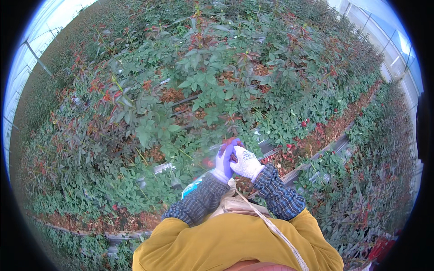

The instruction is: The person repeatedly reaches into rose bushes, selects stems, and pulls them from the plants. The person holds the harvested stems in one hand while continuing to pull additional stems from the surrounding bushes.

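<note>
Both my hands wear white knit gloves with purple palms and meet in front of my waist, low in the centre of the head view. My left hand (224, 162) is upright, its purple fingers against those of my right hand (246, 162). Reddish leaves or a stem tip (232, 141) show at the fingertips; whether either hand grips them cannot be told. Leafy rose bushes (210, 84) rise just beyond the hands. A pale bag (230, 204) with a long strap (274, 230) hangs at my front, below the wrists. Beside my left forearm is a blue and white item (194, 187), partly hidden.
Dense rose rows stand ahead and on both sides. A soil path (318, 137) strewn with red petals runs to the upper right, edged by grey plastic sheeting (298, 172). Red material (381, 249) lies at the lower right. Greenhouse walls curve along both sides.
</note>
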{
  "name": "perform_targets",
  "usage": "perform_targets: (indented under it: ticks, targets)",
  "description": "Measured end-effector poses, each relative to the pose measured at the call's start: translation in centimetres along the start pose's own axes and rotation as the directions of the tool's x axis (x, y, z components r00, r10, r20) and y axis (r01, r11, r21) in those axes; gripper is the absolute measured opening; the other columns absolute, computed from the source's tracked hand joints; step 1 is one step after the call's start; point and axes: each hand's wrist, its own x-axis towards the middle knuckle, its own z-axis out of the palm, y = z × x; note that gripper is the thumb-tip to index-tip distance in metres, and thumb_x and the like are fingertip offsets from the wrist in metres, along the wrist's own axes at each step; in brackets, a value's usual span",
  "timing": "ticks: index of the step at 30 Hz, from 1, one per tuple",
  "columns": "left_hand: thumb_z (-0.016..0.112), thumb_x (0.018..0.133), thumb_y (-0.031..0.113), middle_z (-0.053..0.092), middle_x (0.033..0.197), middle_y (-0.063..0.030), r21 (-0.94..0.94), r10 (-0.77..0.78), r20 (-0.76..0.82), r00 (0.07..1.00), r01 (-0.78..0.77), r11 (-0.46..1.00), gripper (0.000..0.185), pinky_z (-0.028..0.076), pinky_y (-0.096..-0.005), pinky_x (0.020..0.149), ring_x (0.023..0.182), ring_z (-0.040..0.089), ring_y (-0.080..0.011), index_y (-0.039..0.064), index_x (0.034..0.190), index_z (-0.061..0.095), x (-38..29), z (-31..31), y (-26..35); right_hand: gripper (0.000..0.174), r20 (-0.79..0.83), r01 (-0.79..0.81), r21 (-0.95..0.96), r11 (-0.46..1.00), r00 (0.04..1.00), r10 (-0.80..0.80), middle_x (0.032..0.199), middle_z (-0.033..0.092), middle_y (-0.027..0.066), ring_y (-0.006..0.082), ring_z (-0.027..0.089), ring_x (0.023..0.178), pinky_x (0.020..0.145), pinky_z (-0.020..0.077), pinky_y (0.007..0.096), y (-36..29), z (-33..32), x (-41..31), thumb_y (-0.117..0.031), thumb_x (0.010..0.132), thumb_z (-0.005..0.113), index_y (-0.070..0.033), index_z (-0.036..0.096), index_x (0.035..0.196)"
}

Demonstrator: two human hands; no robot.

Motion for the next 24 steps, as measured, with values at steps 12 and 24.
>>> perform_targets:
  ticks: [12,24]
  targets:
    - [0.06,0.086,0.017,0.057,0.075,-0.0039,-0.015,0.326,-0.518,0.791,-0.389,0.921,0.018,0.032,-0.0195,0.038,0.051,0.046,-0.0072,0.008,0.101,0.054,7.5,-3.3,7.9,0.054,-0.013,0.023,0.994,0.102,0.995,-0.097,0.132,0.041,0.015,0.0277,0.048,0.115,0.095,0.0438,0.0427,5.6,-5.9,-1.6,-0.014,0.089,0.055,-0.006,0.031,0.136]
    - [0.065,0.082,0.012,0.05,0.066,-0.0014,0.513,0.314,-0.202,0.928,-0.173,0.841,0.026,0.033,-0.026,0.038,0.047,0.045,-0.0111,0.007,0.105,0.053,27.1,-4.0,19.6,0.034,-0.176,0.152,0.794,0.588,0.984,-0.017,0.115,0.055,0.0068,0.0155,0.052,0.107,0.092,0.0437,0.0326,4.2,-17.3,9.2,-0.017,0.089,0.056,-0.001,0.053,0.119]
